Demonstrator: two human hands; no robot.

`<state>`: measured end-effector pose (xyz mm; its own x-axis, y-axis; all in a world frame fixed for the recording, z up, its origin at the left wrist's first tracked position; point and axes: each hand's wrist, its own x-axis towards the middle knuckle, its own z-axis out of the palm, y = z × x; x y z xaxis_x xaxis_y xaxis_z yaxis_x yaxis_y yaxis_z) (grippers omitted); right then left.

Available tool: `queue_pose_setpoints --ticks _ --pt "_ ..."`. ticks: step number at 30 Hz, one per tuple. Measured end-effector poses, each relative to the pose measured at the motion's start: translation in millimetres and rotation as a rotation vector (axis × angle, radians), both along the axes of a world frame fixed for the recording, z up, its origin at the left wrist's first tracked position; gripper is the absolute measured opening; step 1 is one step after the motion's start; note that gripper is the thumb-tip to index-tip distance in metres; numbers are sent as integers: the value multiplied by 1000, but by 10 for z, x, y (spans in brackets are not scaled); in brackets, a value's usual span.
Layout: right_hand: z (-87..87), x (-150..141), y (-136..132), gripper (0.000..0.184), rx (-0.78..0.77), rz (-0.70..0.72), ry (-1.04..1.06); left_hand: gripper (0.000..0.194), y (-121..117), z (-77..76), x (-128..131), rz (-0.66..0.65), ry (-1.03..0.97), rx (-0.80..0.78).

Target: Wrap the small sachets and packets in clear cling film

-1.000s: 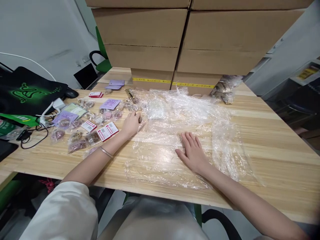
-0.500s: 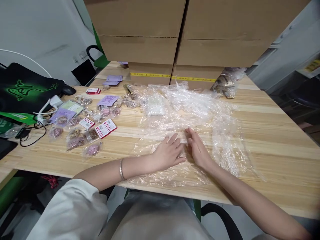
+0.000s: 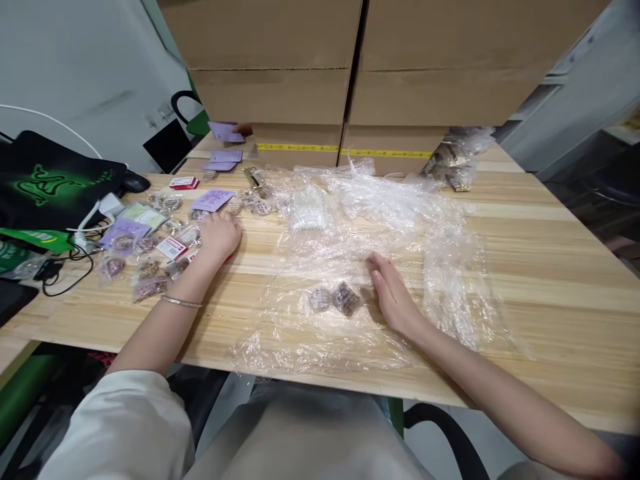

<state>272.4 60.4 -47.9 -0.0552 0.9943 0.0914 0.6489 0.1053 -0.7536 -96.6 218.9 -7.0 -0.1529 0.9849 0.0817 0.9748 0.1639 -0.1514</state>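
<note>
A wide sheet of clear plastic film (image 3: 400,220) lies crumpled over the middle of the wooden table (image 3: 550,267). Two small bagged trinkets (image 3: 336,298) rest on the film near the front. My right hand (image 3: 393,293) lies flat and open on the film just right of them. My left hand (image 3: 219,233) has reached left and rests curled on the red-and-white cards (image 3: 173,248), among small bagged trinkets (image 3: 150,277) and purple cards (image 3: 214,199). What its fingers hold, if anything, is hidden.
Stacked cardboard boxes (image 3: 350,80) wall off the table's far side. A black bag with a green logo (image 3: 45,180), white cables and a charger sit at the left. A clear bag of packets (image 3: 457,160) lies at the back right. Another person's hand holds a purple card (image 3: 226,131) behind.
My left hand left the film's middle, where it lay beside my right, and went left to the cards. Two bagged trinkets now lie on the film where it was.
</note>
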Motion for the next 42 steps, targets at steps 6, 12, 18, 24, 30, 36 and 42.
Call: queue_pose_setpoints --ticks 6,12,18,24,30,36,42 --pt "-4 7 27 72 52 0 -7 55 -308 128 272 -144 25 57" --pt "-14 -31 41 68 65 15 -81 58 -1083 282 1119 -743 -53 235" --pt "302 205 -116 54 188 88 -298 69 -1427 -2 1482 -1288 -91 -28" --pt "484 764 -630 57 241 511 -519 47 -1322 449 523 -1112 -258 -110" --pt "184 823 -846 68 356 545 -499 57 -1429 235 -138 -1047 -179 -228" --pt "85 678 -744 55 392 656 -415 63 -1431 48 -112 -1180 -200 -164" --pt "100 517 -740 84 495 659 -311 45 -1557 68 111 -1317 -361 -202"
